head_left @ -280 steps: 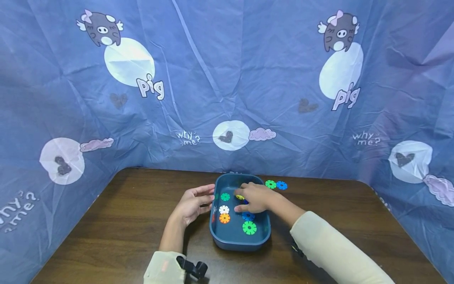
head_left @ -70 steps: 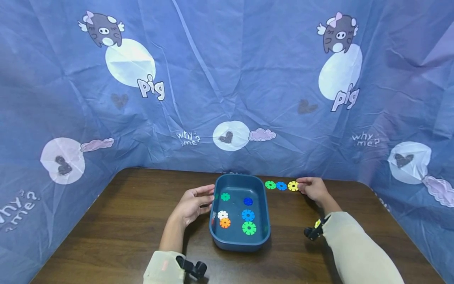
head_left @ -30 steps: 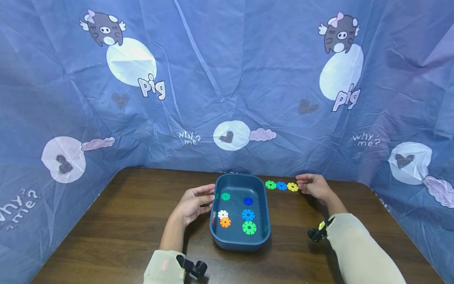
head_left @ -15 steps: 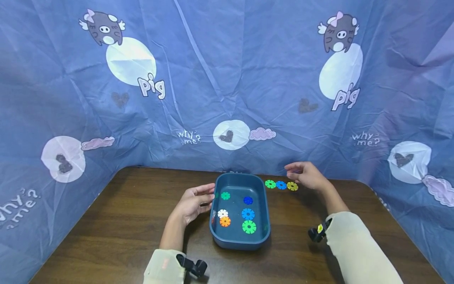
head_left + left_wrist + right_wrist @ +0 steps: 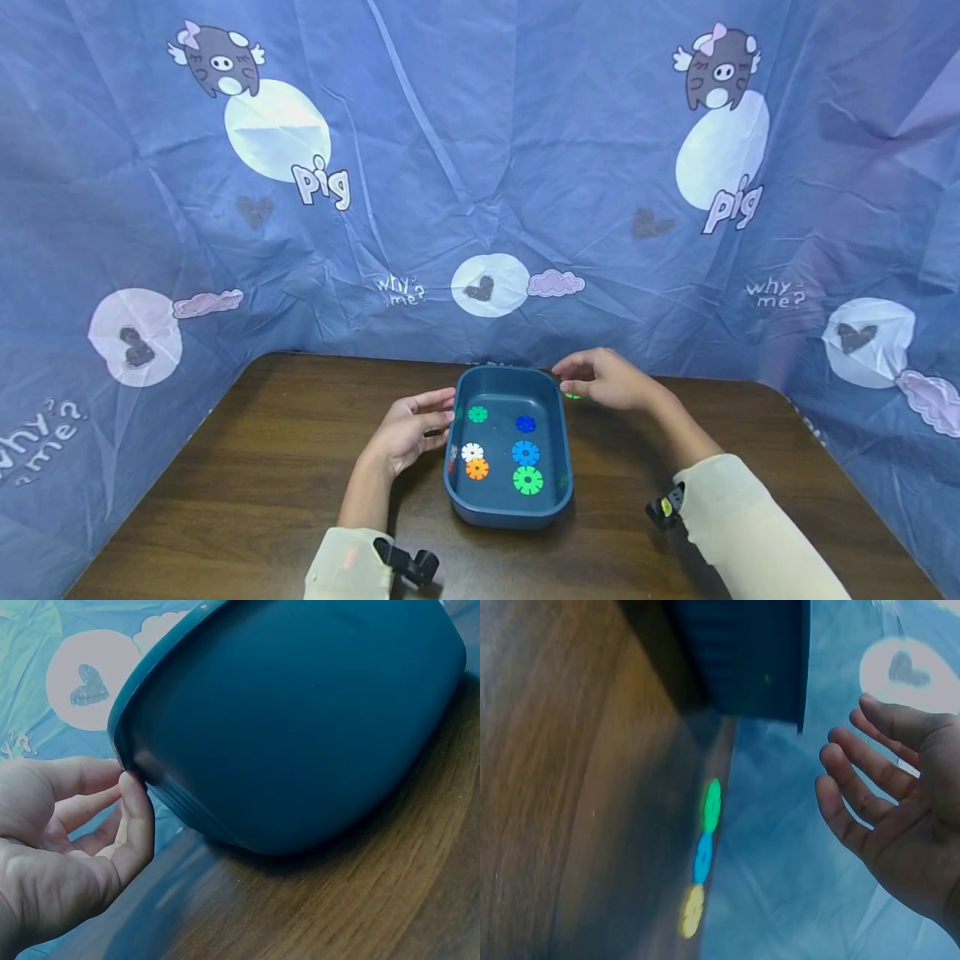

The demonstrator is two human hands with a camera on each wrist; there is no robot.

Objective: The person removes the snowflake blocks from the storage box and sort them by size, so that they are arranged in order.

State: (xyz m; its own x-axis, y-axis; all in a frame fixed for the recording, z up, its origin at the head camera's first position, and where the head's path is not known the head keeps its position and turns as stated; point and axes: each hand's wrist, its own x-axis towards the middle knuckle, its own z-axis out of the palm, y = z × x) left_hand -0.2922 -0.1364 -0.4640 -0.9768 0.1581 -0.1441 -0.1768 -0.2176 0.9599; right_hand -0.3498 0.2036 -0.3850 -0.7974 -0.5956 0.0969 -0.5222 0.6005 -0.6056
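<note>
My left hand (image 5: 405, 433) touches the left side of the dark blue bin (image 5: 508, 521) with its fingertips. In the left wrist view, fingertips and thumb come right to the rim of the bin. My right hand (image 5: 609, 380) hangs over the back right corner area, holding nothing, its fingers loosely spread. Below it lies a row of notched plastic snowflake discs: a green disc (image 5: 712, 805), a light blue disc (image 5: 703, 859) and a yellow disc (image 5: 691, 910). The head view shows only a sliver of the green one beneath the hand.
Several more discs lie inside the bin: dark blue (image 5: 526, 424), light blue (image 5: 526, 453), bright green (image 5: 528, 480), teal green (image 5: 477, 414), white (image 5: 472, 452) and orange (image 5: 477, 469). A printed blue curtain (image 5: 420, 333) hangs behind the brown wooden table (image 5: 247, 500).
The yellow disc came out of the bin and joined the row's right end. My right hand then let go and moved left toward the bin. The left hand stayed put.
</note>
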